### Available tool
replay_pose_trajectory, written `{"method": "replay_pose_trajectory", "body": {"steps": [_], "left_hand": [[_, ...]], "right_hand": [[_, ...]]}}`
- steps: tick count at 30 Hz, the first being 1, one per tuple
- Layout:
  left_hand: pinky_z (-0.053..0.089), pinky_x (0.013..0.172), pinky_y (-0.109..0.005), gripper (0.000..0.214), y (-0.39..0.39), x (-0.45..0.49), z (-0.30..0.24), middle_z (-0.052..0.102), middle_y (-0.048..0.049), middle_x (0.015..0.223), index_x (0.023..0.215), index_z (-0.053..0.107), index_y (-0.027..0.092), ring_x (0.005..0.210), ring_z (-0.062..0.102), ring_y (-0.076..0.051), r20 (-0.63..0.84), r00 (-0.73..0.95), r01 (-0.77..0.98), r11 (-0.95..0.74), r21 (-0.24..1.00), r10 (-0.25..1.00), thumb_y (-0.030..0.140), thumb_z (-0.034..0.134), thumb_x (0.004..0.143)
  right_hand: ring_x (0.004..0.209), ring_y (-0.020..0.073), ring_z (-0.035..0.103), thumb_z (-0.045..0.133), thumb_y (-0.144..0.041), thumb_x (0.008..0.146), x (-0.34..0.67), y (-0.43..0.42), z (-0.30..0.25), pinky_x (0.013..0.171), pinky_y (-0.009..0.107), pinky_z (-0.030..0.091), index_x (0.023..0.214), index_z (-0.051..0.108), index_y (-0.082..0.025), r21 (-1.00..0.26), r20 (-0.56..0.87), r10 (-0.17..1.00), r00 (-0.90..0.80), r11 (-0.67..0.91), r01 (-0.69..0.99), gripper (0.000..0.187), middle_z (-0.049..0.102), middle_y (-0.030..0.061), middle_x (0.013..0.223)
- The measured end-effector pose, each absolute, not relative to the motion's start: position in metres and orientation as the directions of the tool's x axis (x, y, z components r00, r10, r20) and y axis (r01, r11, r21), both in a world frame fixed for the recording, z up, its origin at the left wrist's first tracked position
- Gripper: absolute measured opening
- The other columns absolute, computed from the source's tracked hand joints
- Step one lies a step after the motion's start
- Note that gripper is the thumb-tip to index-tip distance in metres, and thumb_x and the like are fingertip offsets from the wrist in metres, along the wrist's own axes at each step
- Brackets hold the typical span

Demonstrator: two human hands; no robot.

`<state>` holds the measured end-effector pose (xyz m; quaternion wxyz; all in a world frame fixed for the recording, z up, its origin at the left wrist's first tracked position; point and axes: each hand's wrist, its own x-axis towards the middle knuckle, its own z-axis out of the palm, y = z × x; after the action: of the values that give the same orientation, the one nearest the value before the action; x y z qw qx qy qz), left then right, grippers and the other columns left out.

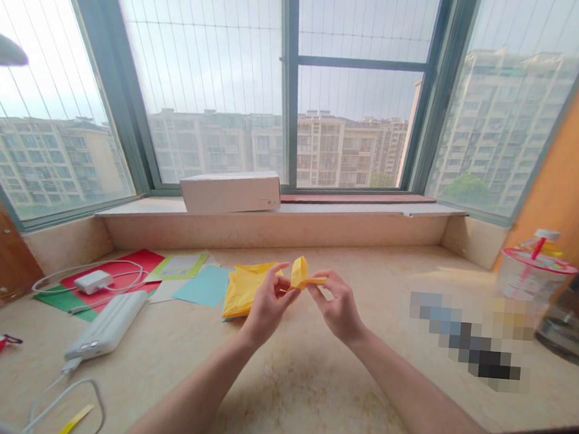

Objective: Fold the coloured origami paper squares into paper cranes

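A small piece of folded yellow paper (300, 273) is held up in front of me, pinched between the fingertips of my left hand (267, 302) and my right hand (337, 308). A thin yellow flap of it runs toward my right fingers. Below my left hand, a crumpled stack of yellow paper (243, 290) lies on the marble counter (276, 383). Part of the fold is hidden by my fingers.
To the left lie a light blue sheet (204, 285), red and green paper (125, 261), a white charger (92, 282) with cable, and a white power bank (105, 323). A plastic cup (533, 276) and glass jar (575, 320) stand right. A white box (230, 192) sits on the windowsill.
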<state>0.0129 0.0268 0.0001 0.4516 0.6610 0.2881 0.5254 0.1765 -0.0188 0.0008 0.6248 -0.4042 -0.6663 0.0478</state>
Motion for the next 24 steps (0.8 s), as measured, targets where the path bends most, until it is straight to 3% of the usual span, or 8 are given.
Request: {"method": "replay_pose_trajectory", "body": {"steps": [9,13,18,21,24], "left_hand": [[0.048,0.068,-0.024,0.048,0.024,0.012,0.006,0.06,0.0004,0.088,0.125,0.051,0.024,0.077,0.059,-0.013,0.521,0.315,-0.024,-0.543,0.84,0.793,0.031,0.07,0.081],[0.046,0.064,-0.022,0.05,0.026,0.011,0.008,0.064,-0.0017,0.091,0.122,0.049,0.023,0.072,0.06,-0.012,0.472,0.297,-0.086,-0.468,0.879,0.83,0.035,0.072,0.079],[0.043,0.058,-0.021,0.046,0.029,0.008,0.009,0.068,-0.0013,0.08,0.109,0.056,0.019,0.066,0.061,-0.014,0.39,0.259,-0.161,-0.358,0.92,0.884,0.038,0.077,0.073],[0.047,0.065,-0.024,0.03,0.032,0.007,0.009,0.071,-0.0045,0.084,0.094,0.065,0.017,0.073,0.064,-0.016,0.405,0.254,-0.145,-0.38,0.914,0.878,0.035,0.076,0.073],[0.048,0.069,-0.025,0.022,0.035,0.005,0.006,0.071,-0.0048,0.087,0.091,0.068,0.017,0.078,0.065,-0.017,0.441,0.247,-0.1,-0.43,0.897,0.863,0.033,0.072,0.077]], "right_hand": [[0.092,0.0208,0.064,0.06,-0.028,0.092,0.181,-0.017,0.003,0.078,0.034,0.05,0.09,0.07,-0.022,-0.615,0.776,0.593,0.215,0.634,0.47,0.012,0.069,0.0062,0.097],[0.096,0.0211,0.064,0.06,-0.026,0.093,0.182,-0.021,0.006,0.088,0.038,0.049,0.096,0.071,-0.023,-0.506,0.838,0.537,0.092,0.705,0.498,0.013,0.07,0.0064,0.098],[0.102,0.0226,0.062,0.063,-0.026,0.091,0.184,-0.025,0.003,0.091,0.042,0.048,0.104,0.073,-0.029,-0.364,0.869,0.489,-0.079,0.738,0.568,0.017,0.068,0.0068,0.106],[0.11,0.0238,0.059,0.062,-0.032,0.091,0.185,-0.025,0.002,0.096,0.045,0.047,0.111,0.071,-0.031,-0.338,0.868,0.481,-0.122,0.753,0.564,0.022,0.065,0.0075,0.114],[0.117,0.024,0.056,0.05,-0.034,0.098,0.186,-0.024,0.004,0.101,0.046,0.044,0.124,0.064,-0.027,-0.38,0.856,0.504,-0.112,0.763,0.523,0.031,0.063,0.0104,0.122]]}}
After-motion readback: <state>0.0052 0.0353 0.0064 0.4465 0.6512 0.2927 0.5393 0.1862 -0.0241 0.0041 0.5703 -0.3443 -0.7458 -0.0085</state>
